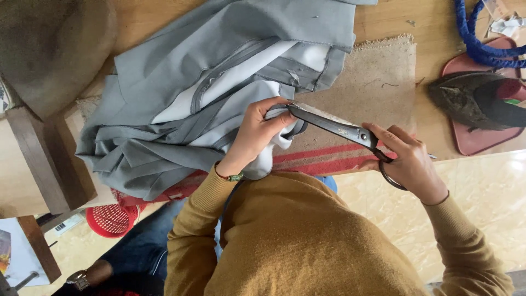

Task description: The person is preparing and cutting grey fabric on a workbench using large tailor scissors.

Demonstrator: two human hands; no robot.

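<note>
The wooden table (383,16) fills the top of the view, and on it lies a brownish mat with red stripes (372,82) along its near edge. Spread over the mat's left part is the grey garment (181,98), the biggest loose thing here: a bunched heap of grey cloth with a pale white lining showing through its folds. Most of it rests in a pile to your left, untouched; only one small corner of it is pulled toward you at the table's near edge.

At the right end of the table sits a dark, heavy iron (471,101) on a reddish stand (476,140), with a blue cord (482,44) looped above it, all well apart from your hands. Lower left, under the table, a red basket (109,219) stands on the pale floor, and another person's arm with a wristwatch (82,279) shows beside it.

Your left hand (255,137) pinches that corner of the cloth, its fingers closed tight on the fabric. Your right hand (408,161) grips the handles of the large dark scissors (334,126), fingers through the loops. The blades look nearly closed, their tip right at the cloth your left hand holds.

As far as I can judge, the snipping is in progress at this one spot. How much has been trimmed cannot be told, since no cut scraps show.
</note>
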